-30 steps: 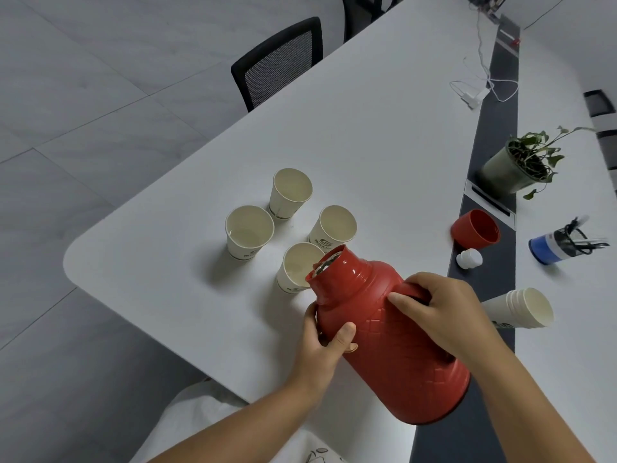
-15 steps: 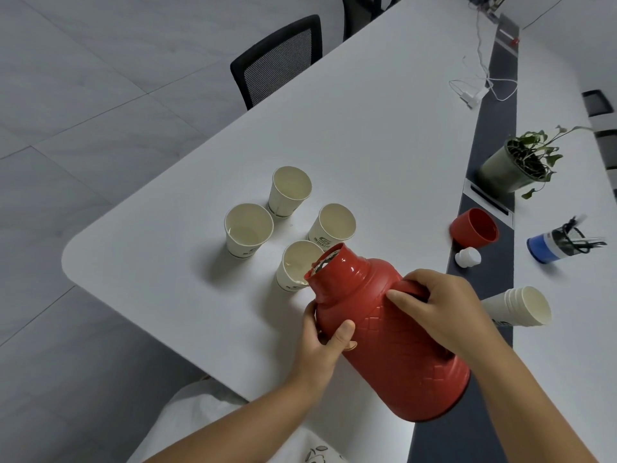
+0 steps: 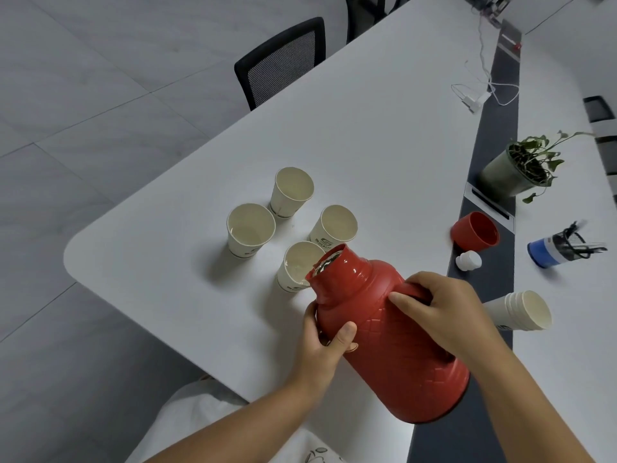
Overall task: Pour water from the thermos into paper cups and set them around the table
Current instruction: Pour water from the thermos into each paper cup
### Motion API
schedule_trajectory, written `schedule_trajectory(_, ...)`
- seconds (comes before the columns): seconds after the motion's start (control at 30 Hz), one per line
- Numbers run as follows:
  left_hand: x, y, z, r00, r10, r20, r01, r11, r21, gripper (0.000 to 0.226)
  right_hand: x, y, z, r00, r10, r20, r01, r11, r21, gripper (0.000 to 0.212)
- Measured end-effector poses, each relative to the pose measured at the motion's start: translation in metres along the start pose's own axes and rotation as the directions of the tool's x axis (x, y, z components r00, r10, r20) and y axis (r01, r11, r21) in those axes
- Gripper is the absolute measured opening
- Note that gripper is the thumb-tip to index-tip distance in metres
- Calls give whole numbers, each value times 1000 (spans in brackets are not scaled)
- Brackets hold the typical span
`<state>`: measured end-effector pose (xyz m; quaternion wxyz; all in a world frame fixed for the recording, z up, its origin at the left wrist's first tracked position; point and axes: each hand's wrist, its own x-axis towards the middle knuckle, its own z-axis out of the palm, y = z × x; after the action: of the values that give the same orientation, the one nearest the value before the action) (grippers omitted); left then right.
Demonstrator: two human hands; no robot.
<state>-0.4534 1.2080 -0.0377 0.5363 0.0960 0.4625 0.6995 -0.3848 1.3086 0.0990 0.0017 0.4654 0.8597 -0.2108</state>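
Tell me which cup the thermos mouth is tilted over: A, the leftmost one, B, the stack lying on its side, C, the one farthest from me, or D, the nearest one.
D: the thermos, held by the left hand and right hand, has its open mouth above the nearest cup of the four standing.

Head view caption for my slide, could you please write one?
Both hands tilt a red thermos over the nearest of four upright paper cups on a white table.
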Motion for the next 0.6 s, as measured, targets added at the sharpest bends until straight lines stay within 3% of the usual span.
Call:
schedule_trajectory(0.2, -6, 9, 1, 999, 42, 10, -42, 999, 35, 74, -10, 14, 3, 996, 47, -80, -36, 991, 129, 19)
schedule_trajectory(0.33, -12, 11, 1, 995, 90, 44, -97, 977, 192, 80, -21, 32, 7, 984, 135, -119, -95, 951, 295, 23)
schedule_trajectory(0.6, -2, 21, 21, 971, 221, 88, -235, 825, 515, 97, -34, 72, 17, 928, 286, -239, -54, 738, 673, 24)
